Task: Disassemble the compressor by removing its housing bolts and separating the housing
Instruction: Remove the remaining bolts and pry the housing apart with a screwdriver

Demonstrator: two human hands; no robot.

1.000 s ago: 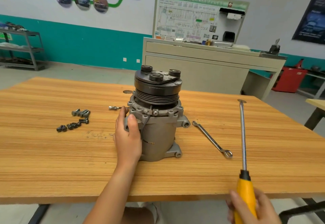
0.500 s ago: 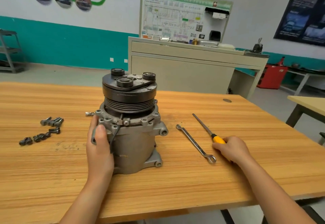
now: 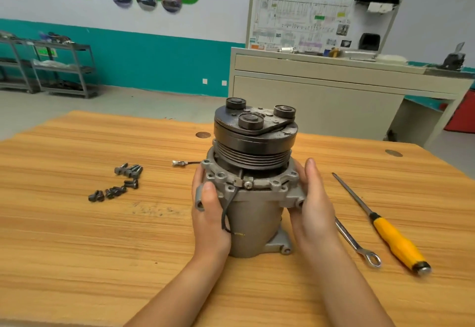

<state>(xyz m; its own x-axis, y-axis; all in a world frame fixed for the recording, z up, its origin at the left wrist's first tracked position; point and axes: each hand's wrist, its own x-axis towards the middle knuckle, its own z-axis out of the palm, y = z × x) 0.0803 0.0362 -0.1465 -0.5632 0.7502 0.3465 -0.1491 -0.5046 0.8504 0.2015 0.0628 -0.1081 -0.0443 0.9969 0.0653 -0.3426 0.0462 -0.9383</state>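
The grey compressor stands upright in the middle of the wooden table, its black pulley and clutch on top. My left hand grips its left side, thumb on the flange by a mounting ear. My right hand wraps the right side at the flange, fingers behind it. Several removed black bolts lie in a loose pile to the left. A black wire hangs down the front of the housing.
A spanner and a yellow-handled screwdriver lie on the table right of the compressor. A small connector on a wire lies behind it on the left. A cabinet and metal shelves stand beyond the table.
My right hand has put the screwdriver down on the table and moved onto the compressor's right side. My left hand stays on the left side.
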